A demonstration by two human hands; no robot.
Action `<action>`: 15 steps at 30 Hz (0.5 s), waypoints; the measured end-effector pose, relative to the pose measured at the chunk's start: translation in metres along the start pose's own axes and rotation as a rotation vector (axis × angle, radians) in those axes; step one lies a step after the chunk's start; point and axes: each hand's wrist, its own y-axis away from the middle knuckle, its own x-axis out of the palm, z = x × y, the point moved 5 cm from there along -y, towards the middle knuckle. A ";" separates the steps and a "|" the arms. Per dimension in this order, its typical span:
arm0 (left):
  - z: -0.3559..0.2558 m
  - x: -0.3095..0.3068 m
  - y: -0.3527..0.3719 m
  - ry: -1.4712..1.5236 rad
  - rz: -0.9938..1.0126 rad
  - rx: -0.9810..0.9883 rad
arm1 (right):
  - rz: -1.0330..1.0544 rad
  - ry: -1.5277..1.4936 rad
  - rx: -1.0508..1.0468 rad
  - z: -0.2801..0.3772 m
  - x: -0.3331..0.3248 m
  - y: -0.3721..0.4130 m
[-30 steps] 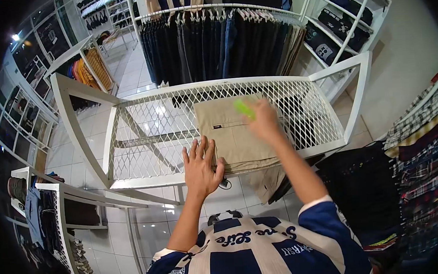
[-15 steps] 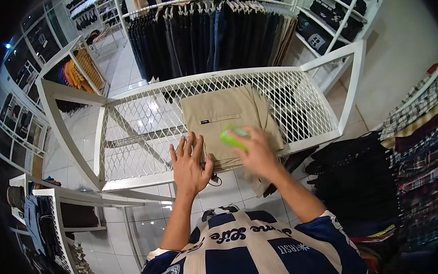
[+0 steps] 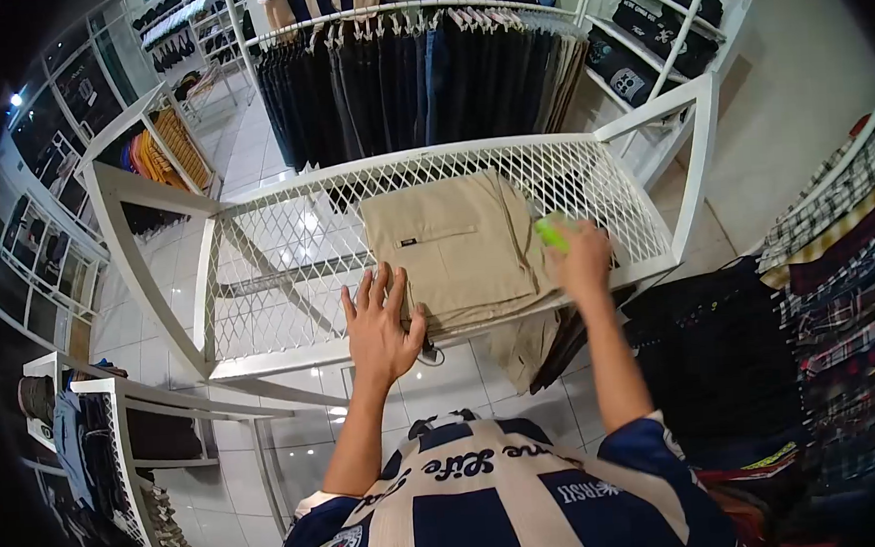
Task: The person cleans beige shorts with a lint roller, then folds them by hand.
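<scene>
Folded beige trousers point(image 3: 446, 248) lie on the white mesh rack, with a pocket and a small dark label facing up. Flat on their lower left corner, fingers spread, rests my left hand point(image 3: 382, 322). My right hand point(image 3: 584, 259) is closed around a small bright green tool point(image 3: 552, 232) at the right edge of the trousers. Motion blurs that hand, and its fingers cover much of the tool. Some beige and dark cloth point(image 3: 525, 353) hangs below the front rail.
The white metal rack point(image 3: 283, 360) has raised side frames. Behind it hangs a row of dark trousers point(image 3: 386, 86) on a rail. Checked shirts point(image 3: 851, 318) hang at the right, and a shelf with folded dark clothes point(image 3: 658, 34) stands back right.
My right hand has swept right with the green tool, from the middle of the trousers to their right edge. My left hand stays in place.
</scene>
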 end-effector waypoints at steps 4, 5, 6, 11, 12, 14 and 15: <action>0.005 0.005 0.001 -0.008 0.002 0.013 | -0.176 -0.051 0.020 -0.070 0.011 -0.013; 0.001 0.002 0.001 -0.002 -0.001 0.015 | -0.168 -0.053 0.017 -0.070 0.017 -0.010; 0.000 0.001 0.002 -0.004 0.002 0.011 | -0.164 -0.061 0.023 -0.071 0.022 -0.009; 0.000 -0.002 0.003 -0.005 0.015 0.046 | -0.440 0.023 -0.024 -0.030 -0.007 0.028; -0.002 -0.002 0.003 -0.018 0.007 0.072 | -0.432 -0.137 -0.014 -0.027 -0.006 0.037; -0.009 -0.004 0.004 -0.061 0.002 0.131 | -0.278 -0.284 0.009 -0.016 0.014 0.059; -0.015 -0.006 0.004 -0.110 0.011 0.167 | -0.252 -0.253 0.014 -0.005 0.015 0.067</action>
